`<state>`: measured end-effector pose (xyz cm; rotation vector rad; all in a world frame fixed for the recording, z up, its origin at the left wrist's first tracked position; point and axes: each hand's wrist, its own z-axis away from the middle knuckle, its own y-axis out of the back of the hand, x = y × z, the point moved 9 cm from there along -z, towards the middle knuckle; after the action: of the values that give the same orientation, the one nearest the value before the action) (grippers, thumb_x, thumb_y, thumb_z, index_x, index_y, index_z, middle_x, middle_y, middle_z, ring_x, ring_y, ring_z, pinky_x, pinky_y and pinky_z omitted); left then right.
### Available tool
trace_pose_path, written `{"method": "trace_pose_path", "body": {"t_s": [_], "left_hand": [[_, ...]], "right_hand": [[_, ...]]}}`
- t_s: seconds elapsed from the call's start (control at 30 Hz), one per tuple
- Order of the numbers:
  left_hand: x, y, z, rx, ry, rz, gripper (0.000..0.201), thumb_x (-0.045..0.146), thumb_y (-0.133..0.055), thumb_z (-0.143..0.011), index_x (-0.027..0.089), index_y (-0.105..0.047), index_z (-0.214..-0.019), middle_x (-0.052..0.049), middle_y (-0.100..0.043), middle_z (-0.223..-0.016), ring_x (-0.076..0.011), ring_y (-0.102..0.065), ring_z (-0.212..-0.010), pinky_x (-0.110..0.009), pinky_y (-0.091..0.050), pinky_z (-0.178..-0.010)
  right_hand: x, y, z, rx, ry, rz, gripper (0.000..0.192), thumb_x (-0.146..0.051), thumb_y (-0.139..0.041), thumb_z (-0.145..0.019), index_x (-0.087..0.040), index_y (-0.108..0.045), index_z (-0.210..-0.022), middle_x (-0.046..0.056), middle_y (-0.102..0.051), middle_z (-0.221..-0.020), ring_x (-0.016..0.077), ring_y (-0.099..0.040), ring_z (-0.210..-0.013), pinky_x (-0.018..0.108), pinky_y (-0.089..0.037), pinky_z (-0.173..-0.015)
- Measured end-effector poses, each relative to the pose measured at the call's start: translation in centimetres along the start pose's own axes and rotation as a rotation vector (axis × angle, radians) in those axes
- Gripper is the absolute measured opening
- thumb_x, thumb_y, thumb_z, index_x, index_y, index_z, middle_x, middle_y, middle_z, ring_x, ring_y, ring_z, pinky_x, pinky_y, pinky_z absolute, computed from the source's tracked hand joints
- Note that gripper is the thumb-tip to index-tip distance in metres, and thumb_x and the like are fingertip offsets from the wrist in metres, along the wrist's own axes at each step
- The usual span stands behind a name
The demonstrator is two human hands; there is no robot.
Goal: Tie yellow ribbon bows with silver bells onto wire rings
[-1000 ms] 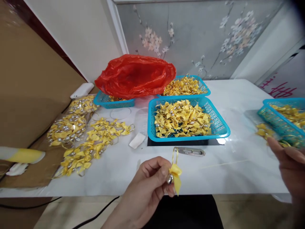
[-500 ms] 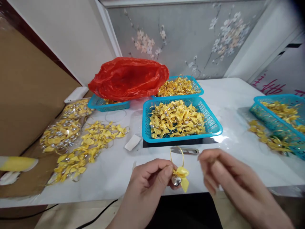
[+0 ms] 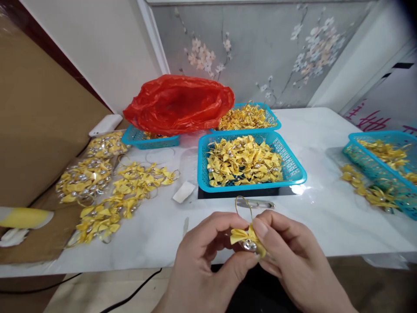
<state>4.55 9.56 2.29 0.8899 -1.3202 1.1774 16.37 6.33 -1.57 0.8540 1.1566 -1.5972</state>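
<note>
A small yellow ribbon bow [image 3: 240,235] with a silver bell [image 3: 249,245] and a thin gold loop [image 3: 244,207] is pinched between both hands at the table's front edge. My left hand [image 3: 208,256] grips it from the left and below. My right hand [image 3: 286,256] pinches it from the right, thumb on the bow. Just behind the loop a pair of silver thread snips [image 3: 260,203] lies on the white table [image 3: 325,217]. Beyond them stands a blue basket [image 3: 295,174] full of yellow bows.
Loose yellow bows [image 3: 130,191] and bagged ones [image 3: 83,178] lie at the left. A red plastic bag [image 3: 179,102] covers a blue basket at the back; another blue basket [image 3: 272,119] sits beside it. A further blue basket [image 3: 374,163] stands at the right edge.
My right hand came in from the far right and closed on the bow that my left hand held alone. The bow now sits level between both hands.
</note>
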Motion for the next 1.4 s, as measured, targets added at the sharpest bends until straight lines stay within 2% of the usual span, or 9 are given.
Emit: {"method": "trace_pose_path", "body": {"t_s": [0.17,0.33,0.43,0.57,0.63,0.83,1.03,1.2,1.4], "left_hand": [[0.2,0.3,0.1,0.005,-0.04,0.034,0.027,0.006,-0.079,-0.068,0.028,-0.079,-0.084,0.001,-0.073,-0.082,-0.0155,-0.068,-0.074,-0.02,-0.056,-0.069],[-0.4,0.1,-0.2,-0.118,-0.005,0.064,0.021,0.009,-0.079,-0.074,0.027,-0.08,-0.085,0.001,-0.074,-0.081,-0.0135,-0.068,-0.075,-0.018,-0.056,-0.07],[-1.4,0.1,-0.4,-0.156,0.091,0.108,0.021,0.012,-0.081,-0.074,0.028,-0.08,-0.087,0.002,-0.077,-0.082,-0.0123,-0.069,-0.075,-0.015,-0.055,-0.069],[-2.1,0.5,-0.5,-0.106,0.164,0.117,0.016,0.015,-0.083,-0.072,0.024,-0.08,-0.085,0.0,-0.078,-0.079,-0.013,-0.069,-0.071,-0.017,-0.056,-0.066],[-2.2,0.3,-0.5,-0.114,0.181,0.105,0.017,0.017,-0.084,-0.071,0.024,-0.08,-0.085,-0.001,-0.078,-0.08,-0.0136,-0.069,-0.07,-0.018,-0.057,-0.066],[-2.2,0.7,-0.2,-0.029,0.227,0.057,0.016,0.019,-0.085,-0.069,0.022,-0.079,-0.083,0.0,-0.076,-0.076,-0.0119,-0.067,-0.068,-0.017,-0.054,-0.064],[-2.5,0.1,-0.2,-0.114,0.233,0.1,0.015,0.017,-0.082,-0.073,0.024,-0.08,-0.085,0.001,-0.077,-0.076,-0.0094,-0.064,-0.064,-0.014,-0.052,-0.06],[-2.2,0.1,0.0,-0.056,0.259,0.119,0.013,0.017,-0.083,-0.069,0.022,-0.08,-0.081,0.002,-0.074,-0.07,-0.0093,-0.062,-0.061,-0.016,-0.051,-0.062],[-2.4,0.1,0.1,-0.088,0.265,0.12,0.015,0.02,-0.084,-0.069,0.021,-0.08,-0.083,0.001,-0.073,-0.071,-0.0105,-0.061,-0.062,-0.017,-0.05,-0.06]], "right_hand": [[0.7,-0.3,0.0,0.024,-0.046,-0.11,0.044,-0.056,-0.065,-0.087,-0.018,-0.051,-0.071,-0.007,-0.032,-0.058,0.0053,-0.022,-0.049,0.019,-0.019,-0.045],[-0.2,-0.2,-0.2,0.015,0.035,0.05,0.044,-0.055,-0.063,-0.09,-0.017,-0.051,-0.069,-0.007,-0.031,-0.057,0.0062,-0.021,-0.05,0.019,-0.018,-0.044],[-1.7,0.6,0.1,0.028,0.221,0.226,0.039,-0.047,-0.052,-0.098,-0.018,-0.056,-0.073,-0.005,-0.038,-0.058,0.0082,-0.031,-0.051,0.02,-0.027,-0.045],[-4.2,1.8,1.3,0.056,0.516,0.492,0.02,-0.029,-0.041,-0.104,-0.023,-0.06,-0.1,-0.003,-0.052,-0.066,0.01,-0.049,-0.054,0.019,-0.042,-0.047],[-5.3,2.3,2.0,0.066,0.627,0.618,0.021,-0.021,-0.039,-0.103,-0.026,-0.058,-0.111,-0.004,-0.054,-0.067,0.0093,-0.052,-0.05,0.017,-0.044,-0.045],[-7.4,2.0,3.9,0.16,0.92,1.205,0.01,-0.019,-0.054,-0.094,-0.022,-0.062,-0.088,0.002,-0.066,-0.073,0.0163,-0.068,-0.066,0.023,-0.057,-0.063],[-7.4,0.0,4.5,0.011,1.042,1.167,0.027,-0.001,-0.049,-0.091,-0.019,-0.064,-0.104,0.005,-0.063,-0.086,0.0139,-0.063,-0.071,0.023,-0.053,-0.058],[-8.1,-0.4,4.9,0.103,1.079,1.136,0.026,0.002,-0.056,-0.089,-0.018,-0.069,-0.1,0.005,-0.056,-0.086,0.013,-0.058,-0.079,0.023,-0.052,-0.064],[-8.0,-0.9,4.8,0.076,1.075,1.126,0.025,0.002,-0.054,-0.09,-0.017,-0.069,-0.098,0.005,-0.054,-0.082,0.0126,-0.056,-0.075,0.023,-0.049,-0.06]]}}
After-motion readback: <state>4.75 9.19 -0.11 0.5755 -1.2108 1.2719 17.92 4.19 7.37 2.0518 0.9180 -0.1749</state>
